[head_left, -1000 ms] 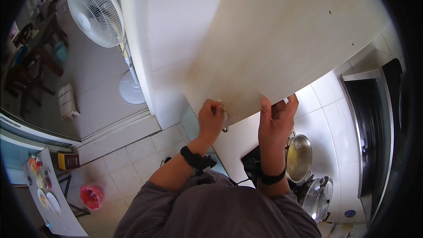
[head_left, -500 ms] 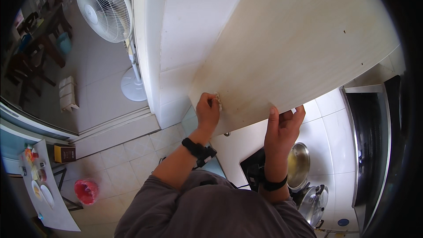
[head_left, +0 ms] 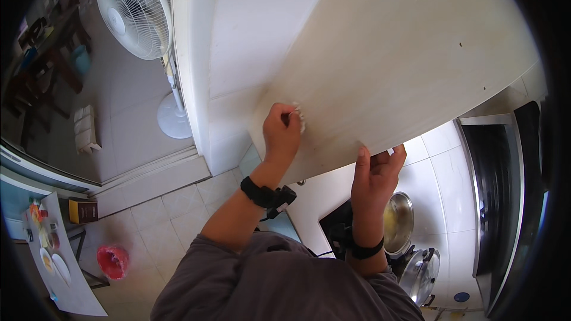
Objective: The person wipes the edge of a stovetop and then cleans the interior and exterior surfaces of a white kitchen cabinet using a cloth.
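My left hand [head_left: 281, 134] is closed around a whitish crumpled wad [head_left: 299, 119], maybe cloth or tissue, and presses it to a large pale beige panel [head_left: 404, 59]. Brownish smudges mark the surface near it. At the panel's lower edge is my right hand [head_left: 376, 187], its thumb on the face and its curled fingers at the edge, partly hidden. Both wrists wear black straps, each with a small dark device.
Below the panel run a white counter [head_left: 317, 202], a pan with yellowish contents [head_left: 397, 223] and a lidded metal pot [head_left: 419, 276]. A dark range hood [head_left: 499, 196] stands right. Left are a standing fan [head_left: 134, 15], a red bin [head_left: 112, 261] and a small table [head_left: 80, 285].
My left hand has slid the wad a little up along the panel. My right hand keeps its place at the edge. The whole view has shifted slightly.
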### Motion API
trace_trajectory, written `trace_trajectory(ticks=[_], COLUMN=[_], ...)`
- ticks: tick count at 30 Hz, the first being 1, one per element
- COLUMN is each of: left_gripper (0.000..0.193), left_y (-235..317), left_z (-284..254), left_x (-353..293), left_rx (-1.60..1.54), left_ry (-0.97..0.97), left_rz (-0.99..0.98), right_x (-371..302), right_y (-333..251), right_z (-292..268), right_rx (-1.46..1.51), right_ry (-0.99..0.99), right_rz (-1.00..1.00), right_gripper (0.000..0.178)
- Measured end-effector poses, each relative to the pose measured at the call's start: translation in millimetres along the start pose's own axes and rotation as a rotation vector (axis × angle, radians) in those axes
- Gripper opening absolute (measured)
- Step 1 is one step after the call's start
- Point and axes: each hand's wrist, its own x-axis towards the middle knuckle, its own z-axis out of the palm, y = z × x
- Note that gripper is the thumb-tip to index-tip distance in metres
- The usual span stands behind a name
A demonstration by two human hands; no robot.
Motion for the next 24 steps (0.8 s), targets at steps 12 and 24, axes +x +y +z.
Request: trace_trajectory(ticks=[12, 24], left_gripper=[0.004, 0.007], left_y=[0.7, 4.3], left_z=[-6.1, 5.9], left_x=[6.8, -8.8], left_rx=[0.24, 0.18], left_ry=[0.002, -0.063], left_rz=[-0.136, -0.043], right_x=[0.4, 0.8], right_y=[-2.6, -4.4], right_z=[-2.6, -0.6], right_rx=[-0.036, 0.022], right_ry=[-0.023, -0.015], right_rz=[0.009, -0.021], right_gripper=[0.047, 0.045])
